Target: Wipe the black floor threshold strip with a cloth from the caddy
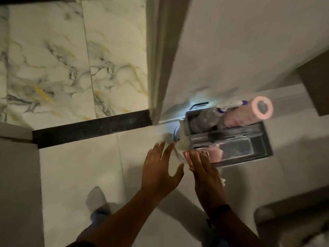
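Looking straight down at a pale tiled floor [76,175], and both bare hands are out in front. The left hand [160,168] hovers flat, fingers spread wide and holding nothing, its fingertips pointing toward one o'clock. Just beside it at three o'clock, the right hand [204,168] reaches to the near end of the grey plastic cleaning caddy [249,154]; its fingers are stretched out rather than curled, their tips at a blurred bundle of white cloth [179,148] that hangs over the caddy's end. Whether they actually pinch the cloth, I cannot tell, the blur is too heavy. A dark band [222,207] circles the right wrist.

The caddy sits on the floor against the pale wall [231,50], at two o'clock from the hands. Inside it: a pink patterned paper roll [249,113] at the far end, a clear bottle with a purple-collared spray head [210,118] next to it, and something pink [216,152] in the near compartment.

The black stone threshold strip [92,130] lies at ten o'clock from the hands, well apart from them, running between the plain floor and the veined marble floor tiles [53,68] beyond. A grey shoe [96,198] shows at seven o'clock.
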